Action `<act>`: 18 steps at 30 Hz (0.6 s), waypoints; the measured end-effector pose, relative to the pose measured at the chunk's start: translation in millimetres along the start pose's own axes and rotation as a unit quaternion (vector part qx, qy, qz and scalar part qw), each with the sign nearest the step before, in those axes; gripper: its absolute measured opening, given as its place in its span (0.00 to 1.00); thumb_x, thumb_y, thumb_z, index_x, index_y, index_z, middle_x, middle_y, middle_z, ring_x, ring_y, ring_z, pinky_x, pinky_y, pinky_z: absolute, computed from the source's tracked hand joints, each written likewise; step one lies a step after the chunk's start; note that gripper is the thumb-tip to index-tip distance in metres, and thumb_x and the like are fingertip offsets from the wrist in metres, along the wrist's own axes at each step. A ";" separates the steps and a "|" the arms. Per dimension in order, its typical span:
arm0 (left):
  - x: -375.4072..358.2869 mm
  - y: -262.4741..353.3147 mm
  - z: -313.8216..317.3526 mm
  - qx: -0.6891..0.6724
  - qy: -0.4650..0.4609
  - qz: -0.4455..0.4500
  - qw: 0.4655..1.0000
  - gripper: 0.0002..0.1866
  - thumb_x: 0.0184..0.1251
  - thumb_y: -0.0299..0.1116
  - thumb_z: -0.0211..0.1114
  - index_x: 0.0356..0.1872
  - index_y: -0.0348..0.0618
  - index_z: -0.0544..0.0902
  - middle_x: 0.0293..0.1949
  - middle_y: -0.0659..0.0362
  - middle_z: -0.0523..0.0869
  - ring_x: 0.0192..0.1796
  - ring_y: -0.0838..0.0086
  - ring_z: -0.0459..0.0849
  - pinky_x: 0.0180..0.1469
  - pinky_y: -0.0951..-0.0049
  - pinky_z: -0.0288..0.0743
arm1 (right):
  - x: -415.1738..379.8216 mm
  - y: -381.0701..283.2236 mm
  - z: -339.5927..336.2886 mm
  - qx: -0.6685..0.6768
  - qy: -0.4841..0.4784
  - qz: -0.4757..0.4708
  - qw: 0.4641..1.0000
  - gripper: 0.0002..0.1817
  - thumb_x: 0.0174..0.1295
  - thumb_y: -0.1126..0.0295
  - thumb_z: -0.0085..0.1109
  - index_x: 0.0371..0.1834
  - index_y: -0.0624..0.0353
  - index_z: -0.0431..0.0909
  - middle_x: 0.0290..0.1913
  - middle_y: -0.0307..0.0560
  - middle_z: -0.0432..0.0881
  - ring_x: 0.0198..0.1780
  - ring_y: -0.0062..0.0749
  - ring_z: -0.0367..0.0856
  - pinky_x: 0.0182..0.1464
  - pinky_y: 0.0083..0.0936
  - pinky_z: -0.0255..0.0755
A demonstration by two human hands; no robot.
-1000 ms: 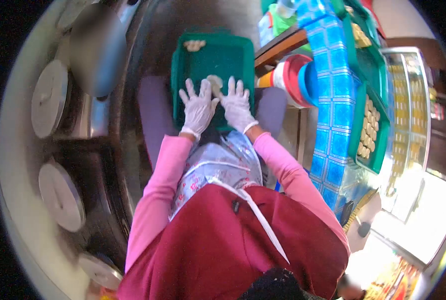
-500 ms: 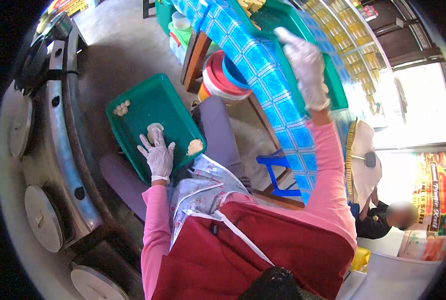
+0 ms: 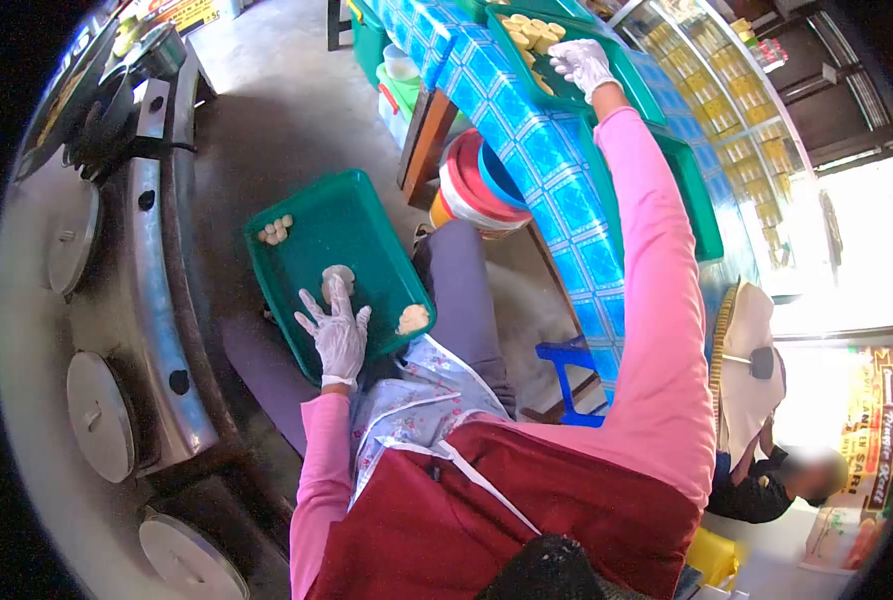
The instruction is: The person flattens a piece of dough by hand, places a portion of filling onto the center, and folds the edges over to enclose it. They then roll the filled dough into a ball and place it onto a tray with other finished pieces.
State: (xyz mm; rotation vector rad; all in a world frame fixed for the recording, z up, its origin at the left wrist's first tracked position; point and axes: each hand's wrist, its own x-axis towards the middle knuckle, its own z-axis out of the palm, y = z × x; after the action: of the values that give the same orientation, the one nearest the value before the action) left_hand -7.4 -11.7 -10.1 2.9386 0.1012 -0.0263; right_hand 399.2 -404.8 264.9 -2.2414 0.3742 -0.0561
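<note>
My gloved left hand (image 3: 341, 340) lies with fingers spread on the green tray (image 3: 366, 215) across my lap. Its extended finger touches a flattened round of pale dough (image 3: 337, 280). Small dough balls (image 3: 275, 230) cluster in the tray's far left corner, and a larger dough lump (image 3: 412, 319) sits in the near right one. Over a second green tray (image 3: 634, 88) on the table, my gloved right hand (image 3: 583, 66) has its fingers curled together beside several pale yellow pieces (image 3: 533, 36). Whatever its fingertips may hold is hidden.
A blue checked cloth (image 3: 526, 125) covers the table on the right. Stacked tubs (image 3: 471, 185) and a blue stool (image 3: 569, 375) stand beneath it. On the left runs a metal stove counter (image 3: 156, 260) with round lids (image 3: 101, 417). Another person (image 3: 766, 485) is at the far right.
My right hand has moved farther out over the table tray, up to the pale yellow pieces. My left hand stays on the dough round. The whole view has shifted slightly.
</note>
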 end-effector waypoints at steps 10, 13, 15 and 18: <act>6.2 -12.5 10.1 -0.052 0.045 -0.009 0.998 0.45 0.73 0.49 0.63 0.83 0.46 0.50 0.81 0.56 0.61 0.80 0.30 0.48 0.75 0.25 0.43 | 38.9 15.3 21.9 -0.231 0.204 -0.288 0.907 0.26 0.49 0.55 0.69 0.51 0.55 0.85 0.47 0.57 0.89 0.47 0.53 0.87 0.50 0.42 0.78; 5.2 -16.5 3.0 -0.035 0.060 -0.002 0.998 0.43 0.71 0.49 0.65 0.81 0.47 0.57 0.81 0.62 0.61 0.77 0.30 0.56 0.73 0.25 0.50 | 64.4 21.2 20.1 -0.294 0.227 -0.306 0.877 0.29 0.52 0.53 0.68 0.57 0.55 0.84 0.52 0.56 0.88 0.55 0.51 0.86 0.56 0.42 0.77; 8.0 -14.2 5.6 -0.049 0.073 -0.035 0.995 0.41 0.72 0.49 0.64 0.80 0.46 0.59 0.79 0.58 0.64 0.78 0.29 0.54 0.73 0.24 0.49 | 72.6 21.9 17.2 -0.266 0.197 -0.258 0.908 0.34 0.53 0.54 0.71 0.65 0.55 0.81 0.60 0.56 0.86 0.58 0.47 0.86 0.61 0.36 0.76; 15.8 -13.9 19.8 -0.069 0.052 -0.033 0.996 0.42 0.74 0.51 0.61 0.83 0.51 0.53 0.81 0.58 0.61 0.81 0.32 0.47 0.75 0.23 0.41 | 128.2 48.3 16.4 -0.001 0.153 -0.186 0.971 0.44 0.52 0.56 0.77 0.69 0.71 0.74 0.60 0.62 0.84 0.56 0.43 0.86 0.60 0.31 0.76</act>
State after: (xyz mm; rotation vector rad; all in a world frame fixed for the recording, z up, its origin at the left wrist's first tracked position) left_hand 7.2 -1.0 -32.7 2.7968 0.2077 0.1203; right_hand 512.3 -458.3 206.6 -2.2801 0.1096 -0.6049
